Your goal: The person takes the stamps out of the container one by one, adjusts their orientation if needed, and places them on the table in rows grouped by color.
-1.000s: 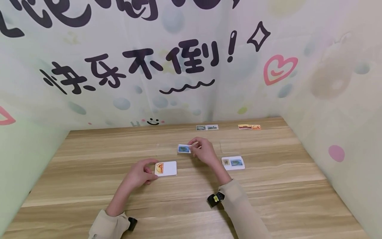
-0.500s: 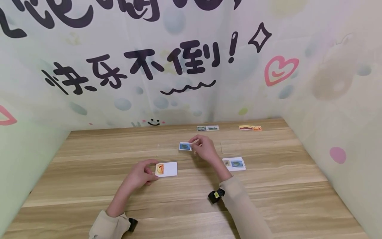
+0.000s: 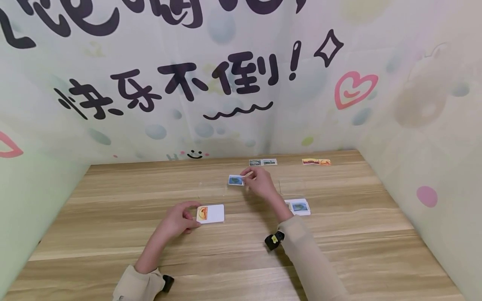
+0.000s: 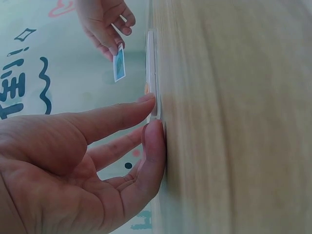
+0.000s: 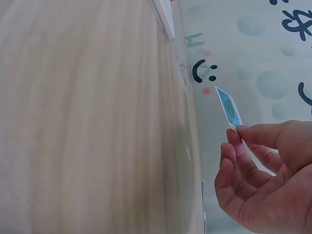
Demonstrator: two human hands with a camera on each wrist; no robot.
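My right hand [image 3: 260, 182] pinches a small stamp-like card [image 3: 235, 180] by its right edge between thumb and fingertip. The card has a white border and a green shape on blue, and the right wrist view shows this blue card [image 5: 228, 107] raised above the tabletop. My left hand [image 3: 180, 219] holds a white card stack [image 3: 216, 213] by its left end, thumb on the near edge and a finger on the far edge. An orange stamp-like picture [image 3: 202, 213] covers the stack's left part. In the left wrist view, the stack [image 4: 151, 58] lies flat on the table.
A second white stack [image 3: 301, 207] with a blue picture lies partly behind my right wrist. Two clear plastic sheets [image 3: 211, 189] [image 3: 291, 187] lie mid-table. Near the back wall are a grey picture pair [image 3: 262, 162] and an orange picture pair [image 3: 316, 161].
My right hand has moved slightly away from me and to the right, carrying the blue card. The left hand stays at the white stack.
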